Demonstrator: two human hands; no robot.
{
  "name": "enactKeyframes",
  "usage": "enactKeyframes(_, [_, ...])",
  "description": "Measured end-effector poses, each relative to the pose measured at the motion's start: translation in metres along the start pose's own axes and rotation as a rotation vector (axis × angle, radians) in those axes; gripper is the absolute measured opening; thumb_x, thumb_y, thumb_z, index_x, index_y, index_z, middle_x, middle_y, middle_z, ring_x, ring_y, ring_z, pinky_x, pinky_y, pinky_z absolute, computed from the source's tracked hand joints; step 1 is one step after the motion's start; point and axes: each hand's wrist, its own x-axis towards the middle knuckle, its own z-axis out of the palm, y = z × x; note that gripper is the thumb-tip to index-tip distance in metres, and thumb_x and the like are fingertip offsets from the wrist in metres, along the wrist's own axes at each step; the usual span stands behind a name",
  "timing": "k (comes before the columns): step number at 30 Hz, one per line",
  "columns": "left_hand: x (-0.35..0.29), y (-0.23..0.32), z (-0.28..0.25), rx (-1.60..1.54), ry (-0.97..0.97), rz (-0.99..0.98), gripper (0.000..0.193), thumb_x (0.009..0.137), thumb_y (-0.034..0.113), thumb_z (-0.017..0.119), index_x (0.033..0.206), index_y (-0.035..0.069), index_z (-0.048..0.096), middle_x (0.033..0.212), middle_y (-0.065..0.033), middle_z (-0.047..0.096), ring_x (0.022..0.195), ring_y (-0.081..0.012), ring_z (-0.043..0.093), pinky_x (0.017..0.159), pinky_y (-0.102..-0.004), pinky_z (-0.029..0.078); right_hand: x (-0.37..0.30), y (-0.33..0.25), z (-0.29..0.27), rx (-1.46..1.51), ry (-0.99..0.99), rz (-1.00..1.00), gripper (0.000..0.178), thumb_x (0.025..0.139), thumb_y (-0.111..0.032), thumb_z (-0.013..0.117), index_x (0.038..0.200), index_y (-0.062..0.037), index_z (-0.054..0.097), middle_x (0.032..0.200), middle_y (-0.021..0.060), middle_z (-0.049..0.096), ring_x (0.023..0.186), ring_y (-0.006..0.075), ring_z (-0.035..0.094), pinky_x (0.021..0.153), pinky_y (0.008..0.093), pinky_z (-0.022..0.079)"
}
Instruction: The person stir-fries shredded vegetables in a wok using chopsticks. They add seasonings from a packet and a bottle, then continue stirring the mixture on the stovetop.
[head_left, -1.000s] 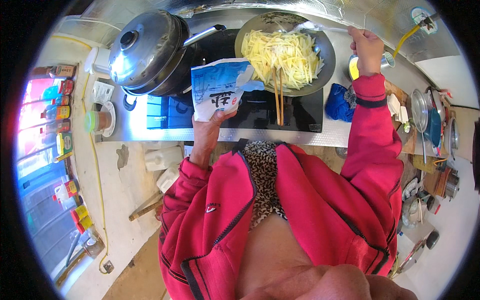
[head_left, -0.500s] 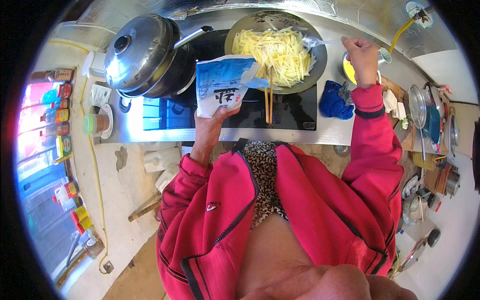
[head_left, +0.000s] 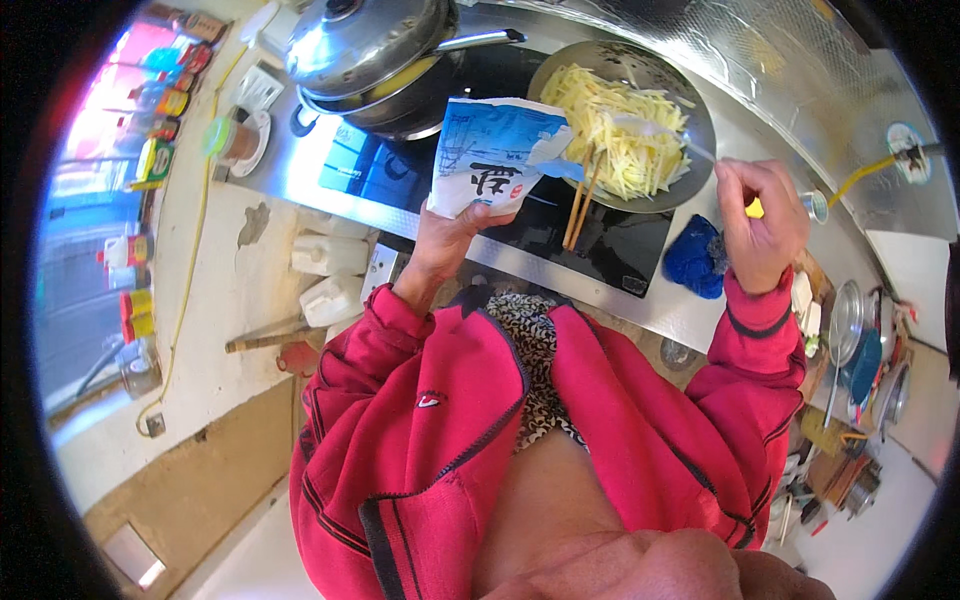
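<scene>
My left hand grips the lower end of an opened blue-and-white bag, held up over the cooktop. Its torn upper corner leans toward the wok; the contents are hidden. My right hand pinches the handle of a clear plastic spoon. The spoon's bowl is above pale potato strips, which are heaped in the wok. A pair of wooden chopsticks leans on the wok's near edge, tips among the strips.
Left of the wok stands a lidded steel pot with a long handle reaching right. On the counter near my right hand lies a blue cloth. A green-lidded jar sits at the left end. Pans and a strainer crowd the right side.
The whole view has turned and shifted, so the stove now slants down to the right. My right hand and the spoon have come lower and nearer the potato strips. The bag stays in my left hand.
</scene>
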Motion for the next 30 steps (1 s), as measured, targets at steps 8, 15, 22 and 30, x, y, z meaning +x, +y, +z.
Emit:
enactKeyframes(8, [-0.023,0.017,-0.020,0.061,0.022,-0.012,0.051,0.087,0.007,0.068,0.132,-0.002,0.046,0.121,-0.0179,0.061,0.107,-0.0317,0.064,0.089,-0.0479,0.055,0.010,-0.048,0.074,0.211,-0.305,0.045,0.006,0.083,-0.009,0.071,0.084,-0.0045,0.067,0.073,0.0112,0.061,0.062,0.0257,0.061,0.056,0.0324,0.047])
enactKeyframes(15, [-0.035,0.050,-0.081,-0.109,-0.002,-0.025,0.050,0.080,0.004,0.077,0.125,-0.002,0.056,0.115,-0.0159,0.066,0.103,-0.0283,0.066,0.088,-0.0418,0.058,0.024,-0.109,0.149,0.215,-0.477,0.063,0.029,0.083,-0.018,0.075,0.105,-0.0015,0.066,0.080,0.0115,0.062,0.067,0.0227,0.061,0.061,0.0307,0.049])
enactKeyframes(22, [-0.050,0.099,-0.213,-0.234,-0.020,0.021,0.066,0.078,0.016,0.081,0.134,0.003,0.049,0.121,-0.0155,0.064,0.108,-0.0288,0.064,0.088,-0.0442,0.056,0.046,-0.203,0.284,0.596,-0.585,0.455,0.061,0.069,-0.018,0.087,0.120,-0.0019,0.059,0.094,0.0052,0.064,0.063,0.0105,0.052,0.059,0.0238,0.046])
enactKeyframes(30, [-0.064,0.160,-0.402,-0.157,0.202,-0.079,0.072,0.079,0.012,0.078,0.139,0.006,0.040,0.130,-0.0122,0.056,0.118,-0.0247,0.057,0.090,-0.0422,0.056,0.083,-0.294,0.506,0.457,-0.594,0.080,0.015,0.085,-0.014,0.070,0.086,0.0010,0.066,0.073,0.0172,0.063,0.065,0.0289,0.062,0.059,0.0366,0.046])
